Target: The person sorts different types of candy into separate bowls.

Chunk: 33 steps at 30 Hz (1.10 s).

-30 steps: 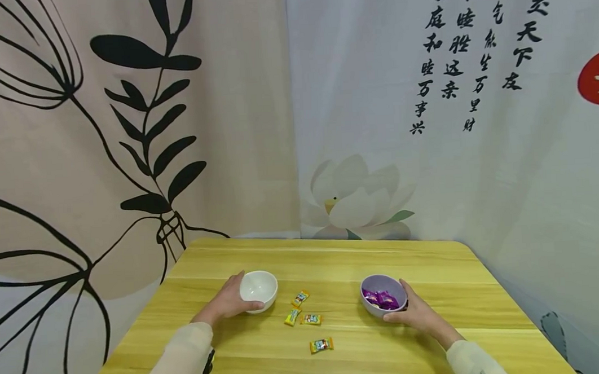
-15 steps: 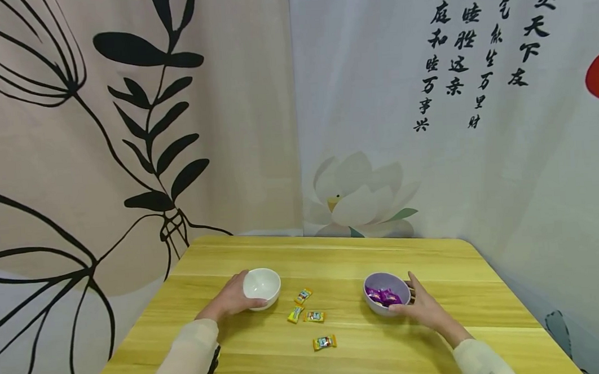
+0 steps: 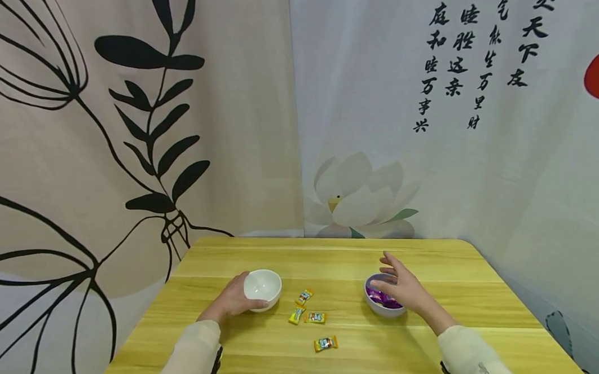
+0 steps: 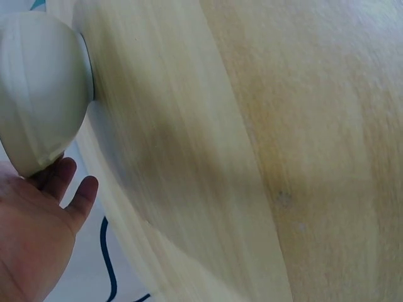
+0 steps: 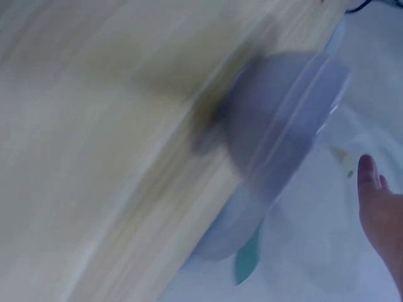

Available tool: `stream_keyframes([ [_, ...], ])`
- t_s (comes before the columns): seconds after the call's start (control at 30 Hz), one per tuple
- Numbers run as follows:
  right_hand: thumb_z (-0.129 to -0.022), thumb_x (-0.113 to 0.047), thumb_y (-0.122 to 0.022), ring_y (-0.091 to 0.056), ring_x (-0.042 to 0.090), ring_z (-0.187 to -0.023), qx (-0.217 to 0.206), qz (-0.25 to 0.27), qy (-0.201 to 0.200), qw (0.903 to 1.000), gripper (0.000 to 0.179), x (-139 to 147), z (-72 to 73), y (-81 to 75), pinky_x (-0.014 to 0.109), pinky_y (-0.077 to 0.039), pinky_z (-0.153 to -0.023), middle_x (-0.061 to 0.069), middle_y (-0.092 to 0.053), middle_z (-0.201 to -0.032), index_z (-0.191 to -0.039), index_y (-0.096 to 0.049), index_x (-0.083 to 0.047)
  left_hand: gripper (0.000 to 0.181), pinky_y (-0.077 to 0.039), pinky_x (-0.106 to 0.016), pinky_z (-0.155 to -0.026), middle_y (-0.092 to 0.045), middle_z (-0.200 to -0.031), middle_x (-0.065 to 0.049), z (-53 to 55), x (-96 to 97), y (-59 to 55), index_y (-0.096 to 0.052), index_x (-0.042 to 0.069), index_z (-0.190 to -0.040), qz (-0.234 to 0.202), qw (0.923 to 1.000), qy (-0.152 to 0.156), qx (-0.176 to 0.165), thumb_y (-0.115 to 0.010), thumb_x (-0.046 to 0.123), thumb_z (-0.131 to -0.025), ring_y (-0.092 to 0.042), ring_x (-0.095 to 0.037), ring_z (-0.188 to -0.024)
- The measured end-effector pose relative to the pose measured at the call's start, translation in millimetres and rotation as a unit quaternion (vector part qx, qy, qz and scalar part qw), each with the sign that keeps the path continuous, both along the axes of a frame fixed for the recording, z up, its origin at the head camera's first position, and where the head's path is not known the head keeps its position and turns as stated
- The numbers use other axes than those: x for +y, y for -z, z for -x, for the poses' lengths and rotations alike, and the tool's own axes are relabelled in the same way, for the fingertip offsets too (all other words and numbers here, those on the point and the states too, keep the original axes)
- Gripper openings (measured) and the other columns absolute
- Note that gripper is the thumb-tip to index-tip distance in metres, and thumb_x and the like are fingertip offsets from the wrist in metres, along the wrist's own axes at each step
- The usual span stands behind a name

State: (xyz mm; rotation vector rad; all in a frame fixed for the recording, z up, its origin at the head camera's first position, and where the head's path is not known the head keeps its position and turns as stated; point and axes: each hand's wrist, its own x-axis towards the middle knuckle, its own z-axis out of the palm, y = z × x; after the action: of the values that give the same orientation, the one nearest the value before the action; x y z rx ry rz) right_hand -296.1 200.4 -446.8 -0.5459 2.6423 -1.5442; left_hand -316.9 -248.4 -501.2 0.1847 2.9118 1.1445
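1. Right hand [image 3: 406,287] has shifted since half a second ago: from beside the lavender bowl [image 3: 385,312] to above its right part, lower right of centre in the head view. Fingers spread and relaxed, gripping nothing. Right wrist view, blurred, shows it apart from the bowl wall.
2. Table [image 3: 334,258]: wooden top fills the lower part of the head view and bears everything below.
3. Left hand [image 3: 234,298], lower left of centre: wrapped round the left side of the white bowl [image 3: 262,285], thumb along the near side. Little change in this hold. Left wrist view, left edge: palm and fingers against the bowl.
4. Bowls: both upright, well apart, white one left of centre and lavender one right of centre. Loose sweets lie between them.
5. Purple-wrapped sweets [image 3: 384,300]: inside the lavender bowl; exact count hidden by hand and overlap.
6. Yellow-wrapped sweets [image 3: 315,318]: four, on bare wood, lower centre. Three close together, one nearer the bottom edge.
7. Progress, my judgement: the purple group looks done, already contained. Yellow group remains: all four outside either bowl, neither hand touching them.
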Motion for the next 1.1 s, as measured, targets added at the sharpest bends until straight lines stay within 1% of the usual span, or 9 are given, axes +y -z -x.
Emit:
stream_keyframes([
  [0.07, -0.095, -0.028, -0.070, -0.039, 0.043, -0.136, 0.007, -0.001, -0.020, 0.9998, 0.089, -13.3, -2.9, -0.2, 0.052, -0.040, -0.105, 0.022, -0.029, -0.156, -0.158, -0.013, -0.002, 0.113, -0.041, -0.057, -0.100, -0.048, -0.138, -0.023, 0.8, -0.1, 0.6, -0.032, -0.006, -0.149, 0.001, 1.0000, -0.001, -0.001, -0.092, 0.044, -0.066, -0.048, -0.039, -0.123],
  [0.17, -0.094, -0.027, -0.070, -0.044, 0.040, -0.133, 0.013, -0.008, -0.053, 0.9985, 0.085, -32.6, -8.0, 4.4, 0.051, -0.041, -0.105, 0.019, -0.036, -0.153, -0.157, -0.019, -0.002, 0.115, -0.042, -0.056, -0.099, -0.048, -0.137, -0.023, 1.6, -0.7, 1.8, -0.031, -0.006, -0.150, 0.005, 1.0000, -0.001, -0.002, -0.091, 0.046, -0.066, -0.049, -0.038, -0.121],
  [0.3, -0.093, -0.029, -0.071, -0.048, 0.037, -0.130, 0.007, -0.017, -0.090, 0.9958, 0.081, -54.3, -13.8, 17.8, 0.053, -0.041, -0.104, 0.016, -0.043, -0.149, -0.155, -0.026, -0.002, 0.116, -0.043, -0.055, -0.099, -0.049, -0.137, -0.022, 2.2, -0.9, 2.1, -0.031, -0.005, -0.150, 0.002, 1.0000, -0.004, -0.004, -0.091, 0.047, -0.066, -0.050, -0.036, -0.121],
  [0.37, -0.093, -0.028, -0.071, -0.049, 0.038, -0.128, 0.002, -0.017, -0.110, 0.9938, 0.078, -62.6, -16.4, 25.5, 0.055, -0.041, -0.102, 0.018, -0.045, -0.147, -0.153, -0.030, 0.001, 0.115, -0.043, -0.054, -0.099, -0.049, -0.137, -0.020, 2.0, -0.6, 1.5, -0.032, -0.004, -0.150, -0.003, 1.0000, -0.007, -0.006, -0.091, 0.046, -0.066, -0.050, -0.035, -0.121],
  [0.57, -0.094, -0.024, -0.071, -0.053, 0.039, -0.122, 0.005, -0.051, -0.151, 0.9871, 0.068, -78.0, -23.1, 48.0, 0.055, -0.043, -0.099, 0.024, -0.050, -0.141, -0.147, -0.039, 0.005, 0.113, -0.043, -0.055, -0.099, -0.049, -0.137, -0.020, -0.7, -0.2, 0.5, -0.032, -0.004, -0.150, -0.013, 0.9999, -0.008, -0.007, -0.092, 0.044, -0.066, -0.050, -0.036, -0.121],
  [0.7, -0.091, -0.020, -0.074, -0.055, 0.039, -0.117, 0.018, -0.072, -0.159, 0.9845, 0.059, -82.9, -24.8, 59.8, 0.053, -0.046, -0.097, 0.023, -0.056, -0.134, -0.138, -0.050, 0.006, 0.112, -0.043, -0.055, -0.099, -0.049, -0.137, -0.021, -0.5, 0.5, 1.5, -0.033, -0.004, -0.149, -0.018, 0.9998, -0.006, -0.007, -0.092, 0.042, -0.066, -0.051, -0.037, -0.120],
  [0.87, -0.085, -0.026, -0.079, -0.059, 0.035, -0.112, 0.024, -0.095, -0.159, 0.9825, 0.057, -86.5, -26.0, 71.2, 0.048, -0.049, -0.095, 0.016, -0.064, -0.125, -0.130, -0.060, 0.003, 0.113, -0.043, -0.056, -0.100, -0.048, -0.138, -0.020, 2.8, 0.1, 4.9, -0.032, -0.004, -0.150, -0.024, 0.9996, -0.009, -0.008, -0.093, 0.042, -0.066, -0.051, -0.036, -0.121],
  [0.97, -0.084, -0.030, -0.080, -0.061, 0.030, -0.110, 0.025, -0.112, -0.160, 0.9805, 0.057, -88.4, -28.2, 74.6, 0.046, -0.050, -0.095, 0.011, -0.066, -0.122, -0.129, -0.062, -0.001, 0.115, -0.042, -0.056, -0.100, -0.048, -0.139, -0.020, 4.2, -0.9, 6.9, -0.031, -0.003, -0.151, -0.028, 0.9995, -0.011, -0.013, -0.093, 0.043, -0.065, -0.050, -0.036, -0.122],
  [1.1, -0.083, -0.031, -0.080, -0.062, 0.021, -0.105, 0.047, -0.137, -0.159, 0.9766, 0.053, -91.9, -31.6, 75.4, 0.042, -0.050, -0.092, 0.005, -0.068, -0.117, -0.126, -0.065, -0.005, 0.114, -0.042, -0.057, -0.100, -0.047, -0.139, -0.021, 2.6, -2.0, 6.1, -0.031, -0.003, -0.151, -0.033, 0.9993, -0.010, -0.011, -0.093, 0.042, -0.066, -0.051, -0.037, -0.121],
])
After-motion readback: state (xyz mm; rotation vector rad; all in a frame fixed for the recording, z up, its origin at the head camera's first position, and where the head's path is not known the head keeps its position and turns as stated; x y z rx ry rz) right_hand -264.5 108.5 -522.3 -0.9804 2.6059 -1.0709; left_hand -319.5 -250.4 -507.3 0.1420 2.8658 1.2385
